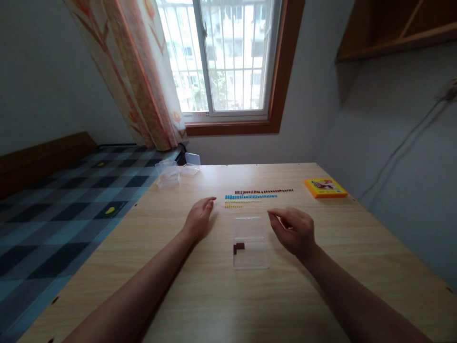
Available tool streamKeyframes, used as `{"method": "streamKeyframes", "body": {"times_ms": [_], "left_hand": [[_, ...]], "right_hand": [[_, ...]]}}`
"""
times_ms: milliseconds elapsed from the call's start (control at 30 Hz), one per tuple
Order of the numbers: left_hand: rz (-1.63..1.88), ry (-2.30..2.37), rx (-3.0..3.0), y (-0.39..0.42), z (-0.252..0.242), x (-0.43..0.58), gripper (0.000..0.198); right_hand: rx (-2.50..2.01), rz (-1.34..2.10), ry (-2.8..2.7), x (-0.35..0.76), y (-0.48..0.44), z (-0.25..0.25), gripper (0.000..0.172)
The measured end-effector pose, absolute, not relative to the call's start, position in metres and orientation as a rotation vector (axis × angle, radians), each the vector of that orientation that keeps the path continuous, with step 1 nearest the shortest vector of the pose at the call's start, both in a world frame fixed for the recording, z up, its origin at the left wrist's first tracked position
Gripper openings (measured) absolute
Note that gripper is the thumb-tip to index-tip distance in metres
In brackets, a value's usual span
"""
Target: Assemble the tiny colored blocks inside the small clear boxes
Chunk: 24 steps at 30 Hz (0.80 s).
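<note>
My left hand lies on its side on the table, left of the rows of small pieces. Its index finger stretches forward, and nothing shows in its grasp. Thumb and index finger of my right hand are pinched together beside the clear plastic box; whatever may be between them is too small to make out. That clear box is open, its lid folded back. Dark brown pieces sit in its upper left corner. Beyond it run a brown row, a blue row and yellow rows of tiny pieces.
Several clear plastic boxes stand at the table's back left corner. A yellow-orange box lies near the right edge. The wooden table borders a checked bed on the left; a window is ahead.
</note>
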<state>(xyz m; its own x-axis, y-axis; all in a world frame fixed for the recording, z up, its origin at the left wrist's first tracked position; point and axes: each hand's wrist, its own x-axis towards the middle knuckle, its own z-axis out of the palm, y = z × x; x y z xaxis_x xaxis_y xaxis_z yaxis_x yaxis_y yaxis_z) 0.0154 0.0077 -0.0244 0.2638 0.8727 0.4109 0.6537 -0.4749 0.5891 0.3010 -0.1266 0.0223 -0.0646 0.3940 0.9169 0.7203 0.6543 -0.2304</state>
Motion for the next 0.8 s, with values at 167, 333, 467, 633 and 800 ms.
{"method": "streamKeyframes", "body": {"times_ms": [167, 333, 467, 633, 800], "left_hand": [[0.786, 1.243, 2.356, 0.045, -0.022, 0.030, 0.057], [0.638, 1.171, 2.428, 0.088, -0.022, 0.051, 0.062], [0.536, 1.172, 2.467, 0.110, -0.020, 0.062, 0.070], [0.426, 1.126, 2.530, 0.115, -0.015, 0.063, 0.069], [0.346, 1.100, 2.569, 0.112, -0.016, 0.060, 0.062]], "right_hand": [[-1.064, -0.370, -1.603, 0.310, -0.117, 0.018, 0.014], [-1.127, -0.368, -1.563, 0.318, -0.110, 0.013, 0.016], [-1.148, -0.360, -1.553, 0.321, -0.107, 0.011, 0.016], [-1.192, -0.331, -1.557, 0.323, -0.106, 0.007, 0.018], [-1.218, -0.332, -1.552, 0.324, -0.104, 0.005, 0.019]]}}
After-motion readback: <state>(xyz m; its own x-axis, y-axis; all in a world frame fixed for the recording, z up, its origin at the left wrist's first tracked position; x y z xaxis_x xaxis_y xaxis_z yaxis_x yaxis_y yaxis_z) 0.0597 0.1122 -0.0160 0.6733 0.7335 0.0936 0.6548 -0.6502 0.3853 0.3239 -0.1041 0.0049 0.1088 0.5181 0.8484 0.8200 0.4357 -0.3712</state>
